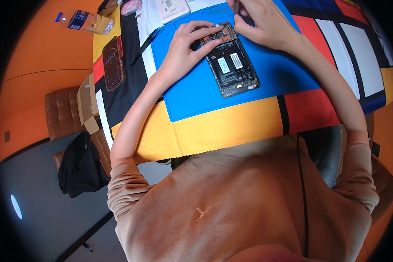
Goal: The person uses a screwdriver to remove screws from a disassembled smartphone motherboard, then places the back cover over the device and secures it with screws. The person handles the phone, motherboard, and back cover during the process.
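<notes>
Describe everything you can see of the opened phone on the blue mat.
The opened phone lies on the blue mat, its far end angled left, inner parts exposed. Its black battery bears two white labels; a circuit board with coppery patches fills the far end, darker circuitry the near end. The fingers of the left hand seem to touch the board.

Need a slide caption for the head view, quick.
Left hand at the exposed circuit board of an opened phone on a blue mat, right hand close by.

Soft shadow dims the bright mat (pixel 188 101); edges bow, corners blacken.
</notes>
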`<state>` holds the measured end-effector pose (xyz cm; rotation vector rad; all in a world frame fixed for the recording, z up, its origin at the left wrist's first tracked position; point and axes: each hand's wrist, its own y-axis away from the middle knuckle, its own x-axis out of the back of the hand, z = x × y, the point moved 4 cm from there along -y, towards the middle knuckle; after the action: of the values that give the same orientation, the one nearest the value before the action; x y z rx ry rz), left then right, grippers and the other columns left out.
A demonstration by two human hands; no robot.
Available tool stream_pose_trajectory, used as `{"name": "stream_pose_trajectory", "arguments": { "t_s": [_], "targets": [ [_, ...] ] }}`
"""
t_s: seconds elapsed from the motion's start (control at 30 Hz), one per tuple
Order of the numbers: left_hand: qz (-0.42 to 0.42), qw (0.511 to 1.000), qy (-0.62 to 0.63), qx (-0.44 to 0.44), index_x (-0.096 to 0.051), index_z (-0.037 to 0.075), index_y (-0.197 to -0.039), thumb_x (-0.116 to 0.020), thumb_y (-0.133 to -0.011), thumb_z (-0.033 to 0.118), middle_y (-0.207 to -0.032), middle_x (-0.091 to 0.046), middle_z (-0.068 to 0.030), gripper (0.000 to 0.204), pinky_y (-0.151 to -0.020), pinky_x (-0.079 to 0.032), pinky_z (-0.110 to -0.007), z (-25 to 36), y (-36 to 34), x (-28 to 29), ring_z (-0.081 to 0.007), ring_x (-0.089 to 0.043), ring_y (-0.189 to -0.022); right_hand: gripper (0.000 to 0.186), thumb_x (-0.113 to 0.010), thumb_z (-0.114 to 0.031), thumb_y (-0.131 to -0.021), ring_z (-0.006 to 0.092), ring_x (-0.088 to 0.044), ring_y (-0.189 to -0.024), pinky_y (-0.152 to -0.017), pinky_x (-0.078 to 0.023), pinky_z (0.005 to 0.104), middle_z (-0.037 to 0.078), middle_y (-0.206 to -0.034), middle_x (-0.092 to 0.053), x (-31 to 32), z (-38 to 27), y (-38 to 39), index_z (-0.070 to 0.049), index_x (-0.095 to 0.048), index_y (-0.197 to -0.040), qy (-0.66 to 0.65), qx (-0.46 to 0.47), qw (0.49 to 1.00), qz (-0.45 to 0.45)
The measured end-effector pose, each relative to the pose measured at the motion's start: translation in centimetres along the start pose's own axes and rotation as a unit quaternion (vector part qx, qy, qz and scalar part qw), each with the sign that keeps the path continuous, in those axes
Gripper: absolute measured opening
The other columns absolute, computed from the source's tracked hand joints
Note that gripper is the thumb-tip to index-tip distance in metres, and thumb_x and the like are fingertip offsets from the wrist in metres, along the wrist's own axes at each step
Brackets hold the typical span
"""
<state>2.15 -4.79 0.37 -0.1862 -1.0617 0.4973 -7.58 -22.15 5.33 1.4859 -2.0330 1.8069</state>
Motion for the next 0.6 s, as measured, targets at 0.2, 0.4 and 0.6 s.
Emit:
{"name": "stream_pose_trajectory", "arguments": {
  "t_s": [0.2, 0.4, 0.6],
  "targets": [
    [0.0, 1.0, 0.01, 0.007, -0.073, 0.016, -0.125, -0.07, -0.094, 0.032, -0.128, -0.062, -0.0069, 0.035, -0.105, -0.041, -0.039, 0.0, 0.0, -0.1, -0.0264, -0.053, -0.119, 0.027, -0.065, -0.007, -0.082, 0.0341, -0.06, -0.076, -0.07, -0.049, 0.0413, 0.014, -0.079, -0.059, -0.4, 0.7, 0.4, -0.002, -0.053, -0.105, -0.021, -0.089, 0.994, -0.052],
    [-0.004, 1.0, 0.015, 0.006, -0.072, 0.016, -0.126, -0.07, -0.094, 0.032, -0.129, -0.062, -0.0072, 0.036, -0.106, -0.041, -0.038, 0.0, 0.0, 0.0, -0.0264, -0.054, -0.119, 0.024, -0.066, -0.01, -0.085, 0.0321, -0.062, -0.068, -0.062, -0.049, 0.0398, 0.013, -0.076, -0.061, -0.1, 0.9, 0.1, -0.002, -0.052, -0.103, -0.011, -0.005, 1.0, -0.003],
    [-0.005, 1.0, -0.009, 0.01, -0.073, 0.015, -0.126, -0.072, -0.094, 0.028, -0.129, -0.063, -0.0072, 0.035, -0.105, -0.043, -0.038, 0.3, -0.1, 0.1, -0.0252, -0.055, -0.12, 0.022, -0.064, -0.01, -0.092, 0.0178, -0.061, -0.068, -0.06, -0.047, 0.0321, 0.009, -0.076, -0.06, -0.7, 3.0, 1.8, -0.005, -0.048, -0.106, -0.103, -0.238, 0.965, 0.039]
  ]
}}
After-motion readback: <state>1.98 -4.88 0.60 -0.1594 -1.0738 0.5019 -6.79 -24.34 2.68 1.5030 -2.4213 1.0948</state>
